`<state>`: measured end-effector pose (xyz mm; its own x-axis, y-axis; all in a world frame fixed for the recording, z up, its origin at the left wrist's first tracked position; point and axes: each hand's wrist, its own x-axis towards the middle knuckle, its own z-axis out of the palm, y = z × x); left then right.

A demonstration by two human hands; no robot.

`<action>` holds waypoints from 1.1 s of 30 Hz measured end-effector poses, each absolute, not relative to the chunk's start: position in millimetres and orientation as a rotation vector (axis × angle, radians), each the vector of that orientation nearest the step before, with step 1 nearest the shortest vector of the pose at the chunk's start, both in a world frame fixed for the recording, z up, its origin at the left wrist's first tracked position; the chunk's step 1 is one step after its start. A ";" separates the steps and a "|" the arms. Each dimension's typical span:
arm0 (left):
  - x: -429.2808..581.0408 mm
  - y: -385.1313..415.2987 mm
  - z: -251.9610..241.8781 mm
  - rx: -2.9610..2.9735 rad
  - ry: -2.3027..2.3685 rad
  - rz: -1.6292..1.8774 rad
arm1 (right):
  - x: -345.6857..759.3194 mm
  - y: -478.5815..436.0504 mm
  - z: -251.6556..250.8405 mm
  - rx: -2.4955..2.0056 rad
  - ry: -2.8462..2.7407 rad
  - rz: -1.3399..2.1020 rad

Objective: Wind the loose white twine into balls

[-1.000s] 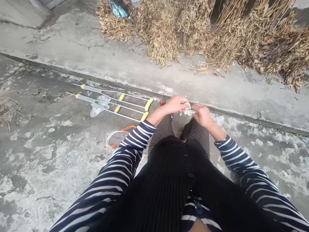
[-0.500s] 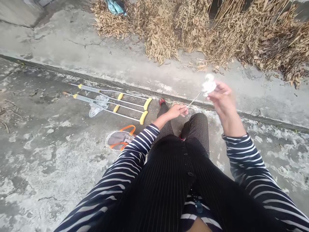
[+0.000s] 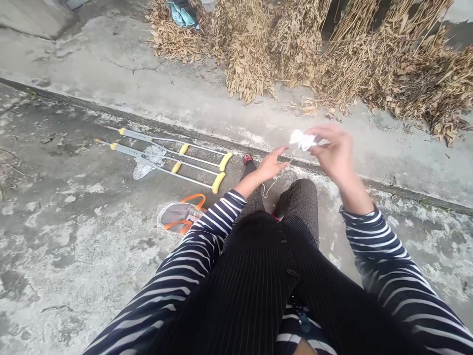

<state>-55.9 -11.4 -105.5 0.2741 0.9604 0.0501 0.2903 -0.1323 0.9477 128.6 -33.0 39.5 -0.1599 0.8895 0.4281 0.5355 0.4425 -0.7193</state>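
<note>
In the head view, my right hand (image 3: 334, 153) pinches a small bundle of white string (image 3: 303, 140) between thumb and fingers, with slight motion blur. A loose strand of the string (image 3: 272, 184) dangles from the bundle and curls below my left hand (image 3: 272, 165). That hand has its thumb and fingers parted, just left of the bundle and apart from it. Nothing shows in its grasp. Both hands are above my legs, in front of my dark trousers (image 3: 301, 204).
Two crutches with yellow pads (image 3: 219, 182) lie on the concrete at left, over a clear plastic bag (image 3: 150, 162). Nearer is a mesh bag with orange handles (image 3: 177, 217). A low ledge (image 3: 177, 93) runs across, with dry stalks and leaves (image 3: 251, 54) heaped on it.
My right hand has brought the bundle left and slightly down, towards my left hand. The left fingers have let go of the strand, which was taut and now hangs slack.
</note>
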 end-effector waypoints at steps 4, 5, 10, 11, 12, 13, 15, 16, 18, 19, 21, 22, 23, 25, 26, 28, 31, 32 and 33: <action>-33.9 -7.0 -80.6 1.446 1.009 1.107 | 108.9 -43.6 20.7 -1.187 -1.929 0.675; -30.9 -10.3 -78.0 1.418 1.010 1.123 | 108.5 -41.4 19.7 -1.186 -1.926 0.685; -42.2 -50.1 -73.6 1.561 0.938 0.899 | 129.6 -10.4 -1.3 -1.383 -1.843 0.493; -48.0 -57.0 -71.8 1.601 0.936 0.830 | 134.2 -5.7 -11.1 -1.443 -1.858 0.438; -53.9 -61.6 -69.2 1.631 0.952 0.771 | 137.3 -3.3 -22.1 -1.500 -1.886 0.395; -59.7 -63.3 -65.7 1.662 0.980 0.730 | 138.8 -3.6 -33.7 -1.547 -1.930 0.374; -70.3 -58.6 -57.3 1.742 1.065 0.700 | 136.9 -11.7 -55.7 -1.585 -2.033 0.399; -74.8 -52.9 -53.1 1.789 1.109 0.697 | 134.2 -18.6 -64.8 -1.569 -2.080 0.438; -82.4 -38.0 -47.1 1.875 1.177 0.695 | 127.5 -34.3 -76.9 -1.507 -2.111 0.557; -85.3 -30.1 -46.1 1.893 1.194 0.700 | 124.5 -41.7 -79.8 -1.480 -2.076 0.640; -88.7 -16.2 -48.7 1.860 1.194 0.731 | 121.0 -52.5 -79.4 -1.433 -1.902 0.878; -89.2 -10.9 -52.1 1.818 1.178 0.746 | 120.7 -55.7 -76.8 -1.397 -1.790 1.025; -88.7 -7.0 -56.5 1.765 1.152 0.756 | 121.2 -57.5 -72.8 -1.346 -1.683 1.178; -85.4 -4.2 -67.3 1.657 1.089 0.762 | 124.3 -57.9 -62.3 -1.226 -1.518 1.437; -82.9 -5.3 -73.0 1.613 1.067 0.765 | 126.2 -57.1 -56.6 -1.179 -1.463 1.521; -77.2 -12.7 -83.4 1.556 1.041 0.765 | 129.6 -54.1 -46.4 -1.135 -1.372 1.604; -69.3 -32.7 -95.4 1.524 0.989 0.751 | 131.7 -45.3 -39.5 -1.139 -1.251 1.571; -67.2 -40.3 -98.6 1.508 0.965 0.737 | 131.6 -40.9 -40.0 -1.146 -1.215 1.527; -65.5 -47.8 -101.5 1.485 0.940 0.717 | 131.4 -35.8 -41.6 -1.155 -1.182 1.461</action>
<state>-65.5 -47.8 -101.5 0.4872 0.8698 -0.0782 0.1546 0.0022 0.9880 131.4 -35.8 -41.6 -0.1561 0.9803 -0.1212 -0.0861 -0.1357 -0.9870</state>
